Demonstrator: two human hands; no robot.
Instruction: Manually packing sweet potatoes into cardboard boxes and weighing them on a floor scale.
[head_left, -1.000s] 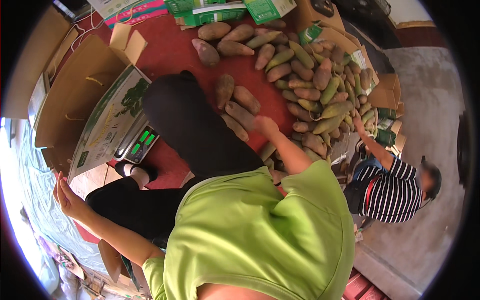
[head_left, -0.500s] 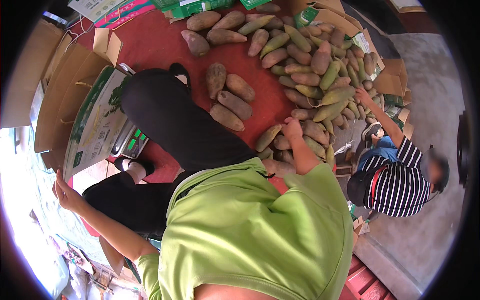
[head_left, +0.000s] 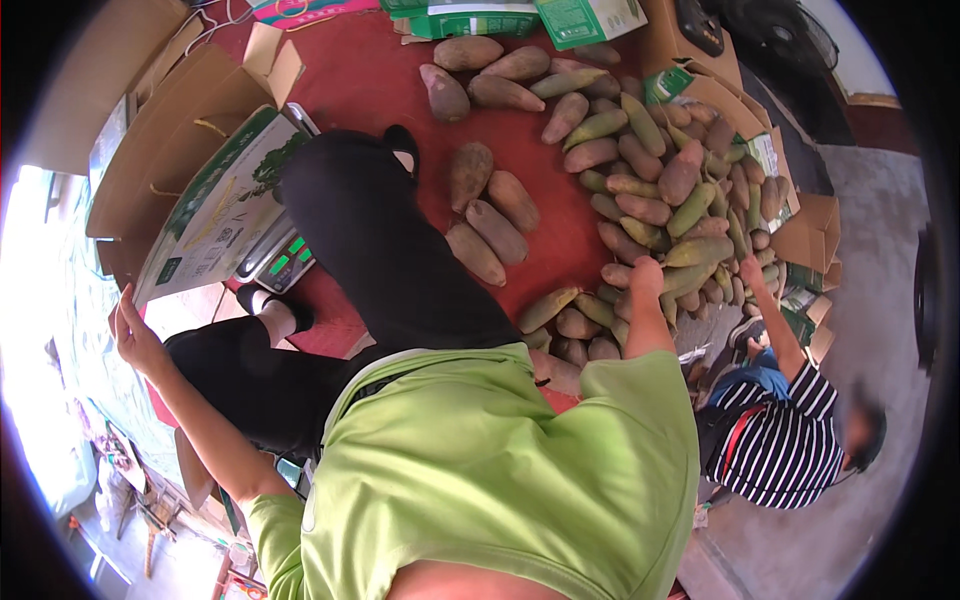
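Close to the lower corner of an open cardboard carton (head_left: 215, 225), my left hand (head_left: 138, 335) has its fingers stretched out, their tips at the carton's edge. My right hand (head_left: 645, 275) reaches onto a large heap of long root vegetables that look like radishes (head_left: 690, 208), some green, others brownish pink. Its fingertips are hidden, so whether it grips one of them cannot be seen. Several brownish roots (head_left: 497, 232) lie in a separate group on the red surface beside my knee. Under the carton stands a scale (head_left: 280, 262) with lit green displays.
Across the heap, a person in a striped shirt (head_left: 780, 430) reaches a hand (head_left: 752, 270) into it. More roots (head_left: 490, 75) lie at the far side, near green-and-white cartons (head_left: 595, 20). Opened cardboard (head_left: 808, 238) borders the heap's right side. A black fan (head_left: 780, 35) stands at the far right.
My right hand has moved farther out and rightward over the heap. My left hand stays by the carton's corner. The whole view has shifted, and the other person's hand remains at the heap.
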